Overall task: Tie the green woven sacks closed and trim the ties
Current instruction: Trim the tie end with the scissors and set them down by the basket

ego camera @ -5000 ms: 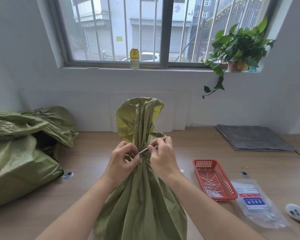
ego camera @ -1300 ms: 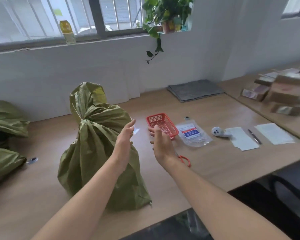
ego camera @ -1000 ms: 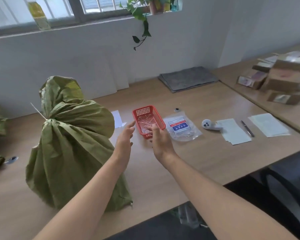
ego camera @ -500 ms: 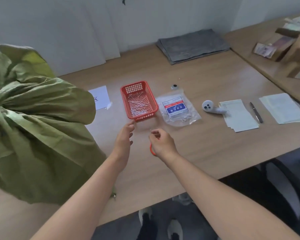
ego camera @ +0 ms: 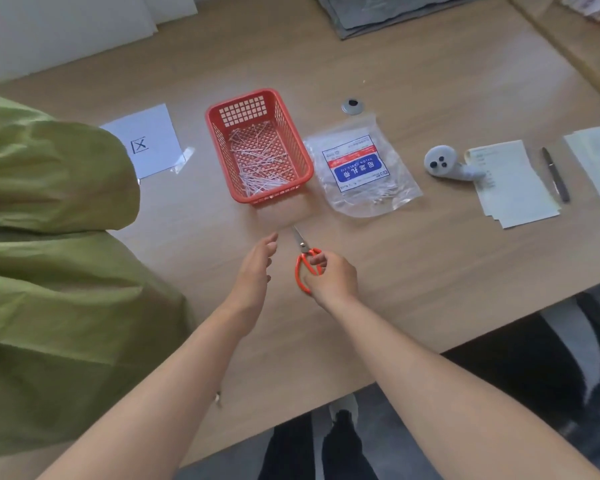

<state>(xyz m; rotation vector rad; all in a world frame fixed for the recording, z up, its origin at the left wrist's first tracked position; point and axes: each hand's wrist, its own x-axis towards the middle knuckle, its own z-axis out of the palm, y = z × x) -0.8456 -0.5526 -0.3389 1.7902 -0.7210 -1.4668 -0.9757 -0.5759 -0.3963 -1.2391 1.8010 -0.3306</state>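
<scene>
The scissors point(ego camera: 303, 258) are gripped by the right hand point(ego camera: 329, 277) on the surface point(ego camera: 430, 254) (left hand point(ego camera: 257, 268) relaxed, holding nothing); trimming the sack point(ego camera: 49, 271) tie is judged next.

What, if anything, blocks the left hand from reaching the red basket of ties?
Likely nothing, so yes: the left hand hovers open just short of the red basket, with only bare table between them. The scissors in the right hand lie off to its side.

Green woven sack point(ego camera: 49, 271), red lattice basket point(ego camera: 293, 140), orange-handled scissors point(ego camera: 303, 261), blue-and-red-labelled clear bag point(ego camera: 361, 168).
</scene>
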